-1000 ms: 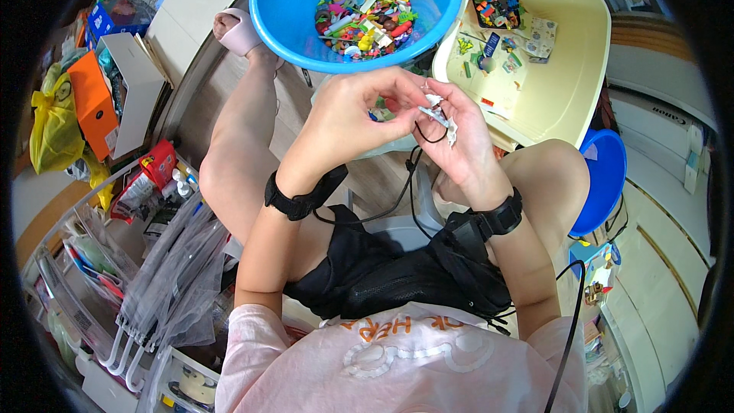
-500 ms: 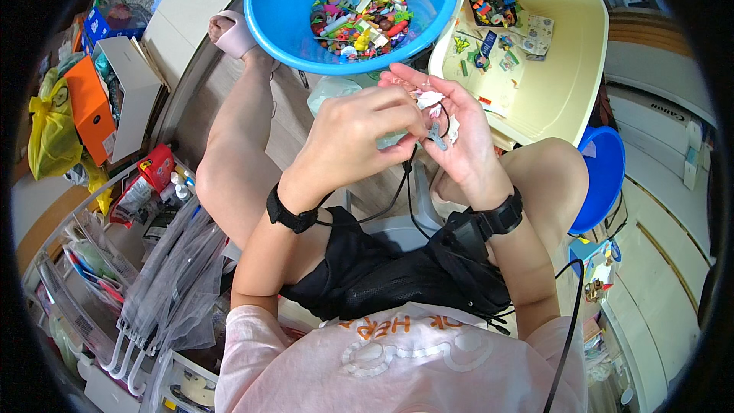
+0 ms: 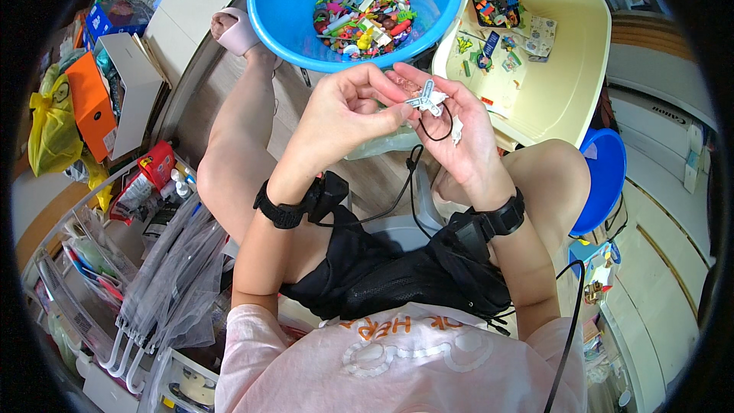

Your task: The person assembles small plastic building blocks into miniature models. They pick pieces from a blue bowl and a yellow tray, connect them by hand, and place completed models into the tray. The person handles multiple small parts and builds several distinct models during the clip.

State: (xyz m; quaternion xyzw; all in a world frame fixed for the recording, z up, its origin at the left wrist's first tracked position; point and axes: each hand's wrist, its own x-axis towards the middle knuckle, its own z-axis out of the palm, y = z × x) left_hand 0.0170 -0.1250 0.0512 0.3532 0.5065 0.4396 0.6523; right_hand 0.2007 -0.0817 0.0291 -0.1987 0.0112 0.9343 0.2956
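Between thumb and fingertips, my left hand [image 3: 340, 111] pinches a small pale grey piece with several arms like a propeller [image 3: 428, 98]. It is held just over the palm of my right hand [image 3: 472, 145]. That palm faces up, slightly cupped with its fingers stretched out. Lying in it are small white scraps [image 3: 457, 131], a thin black loop [image 3: 436, 138] and some clear pinkish bits near the fingers. Whether the black loop is joined to the grey piece I cannot tell. Both wrists wear black straps with small boxes.
Beyond my hands stand a blue basin [image 3: 279, 42] of mixed small toys and a cream tub [image 3: 569, 80] holding a black tray [image 3: 495, 4] of small pieces. A translucent bag or container [image 3: 382, 145] sits below my hands. A black cable [image 3: 390, 205] hangs between my knees.
My left hand has turned and raised the grey piece from the lower palm toward the right fingers, so its arms show. The black loop now lies more exposed in the right palm.
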